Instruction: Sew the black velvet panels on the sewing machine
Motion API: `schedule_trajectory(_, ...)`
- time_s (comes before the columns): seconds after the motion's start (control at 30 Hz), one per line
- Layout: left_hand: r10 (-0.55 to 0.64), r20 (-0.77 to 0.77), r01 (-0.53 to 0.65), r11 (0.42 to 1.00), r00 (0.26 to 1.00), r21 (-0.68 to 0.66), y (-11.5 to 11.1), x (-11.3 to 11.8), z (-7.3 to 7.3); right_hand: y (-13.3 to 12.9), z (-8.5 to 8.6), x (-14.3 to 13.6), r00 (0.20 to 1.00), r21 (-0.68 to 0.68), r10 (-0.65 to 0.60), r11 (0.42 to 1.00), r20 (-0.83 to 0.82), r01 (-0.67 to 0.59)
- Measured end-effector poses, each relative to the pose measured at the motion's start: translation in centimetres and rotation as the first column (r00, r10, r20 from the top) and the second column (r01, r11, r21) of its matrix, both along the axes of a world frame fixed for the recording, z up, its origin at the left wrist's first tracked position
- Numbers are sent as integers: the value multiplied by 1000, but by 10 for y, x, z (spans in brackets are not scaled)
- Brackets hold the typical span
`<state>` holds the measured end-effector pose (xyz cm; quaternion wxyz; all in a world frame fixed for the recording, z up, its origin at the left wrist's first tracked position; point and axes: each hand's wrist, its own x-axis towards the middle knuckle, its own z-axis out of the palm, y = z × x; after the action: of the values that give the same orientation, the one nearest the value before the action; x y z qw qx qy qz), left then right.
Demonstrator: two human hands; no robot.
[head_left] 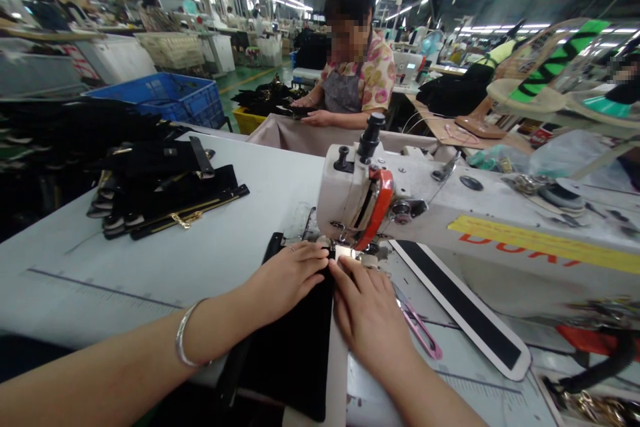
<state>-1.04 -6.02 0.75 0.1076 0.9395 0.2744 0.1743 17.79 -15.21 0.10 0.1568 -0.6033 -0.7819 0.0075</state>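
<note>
A black fabric piece (295, 340) lies under the head of a white sewing machine (343, 197) and hangs toward me past the table's front edge. My left hand (287, 280), with a silver bangle at the wrist, rests flat on the fabric, fingers stretched to the needle area. Beside the fabric's right edge, my right hand (367, 307) lies with its fingers extended, tips close to the presser foot. Neither hand is wrapped round anything. The needle itself is hidden behind the machine head and fingers. Pink thread snips (423, 330) lie just right of my right hand.
Stacked black pieces with gold zippers (170, 180) lie at the table's left. A white-edged black strip (463, 307) rests below the machine arm. Beyond the table stand a blue crate (165, 97) and a co-worker (355, 73) handling dark pieces over a yellow crate (249, 121).
</note>
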Motion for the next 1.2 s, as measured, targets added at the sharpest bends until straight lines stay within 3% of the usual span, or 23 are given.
schedule_trajectory(0.23,-8,-48,8,1000,999,-7,7,5,0,2,0,0,1000,-5,-12,1000,10,12)
schedule_trajectory(0.43,-45,-98,50,997,994,53,-7,-5,0,-1,0,1,1000,9,2,1000,-3,-2)
schedule_trajectory(0.63,-318,-165,301,946,934,-118,-52,-30,40,1,-5,3,1000,23,12,1000,6,-12)
schedule_trajectory(0.77,-359,-143,338,928,922,-156,-70,-39,55,2,-4,3,1000,17,3,1000,10,-3)
schedule_trajectory(1.2,-400,35,402,910,916,-103,-48,-41,21,3,-4,4,1000,37,22,999,10,-23)
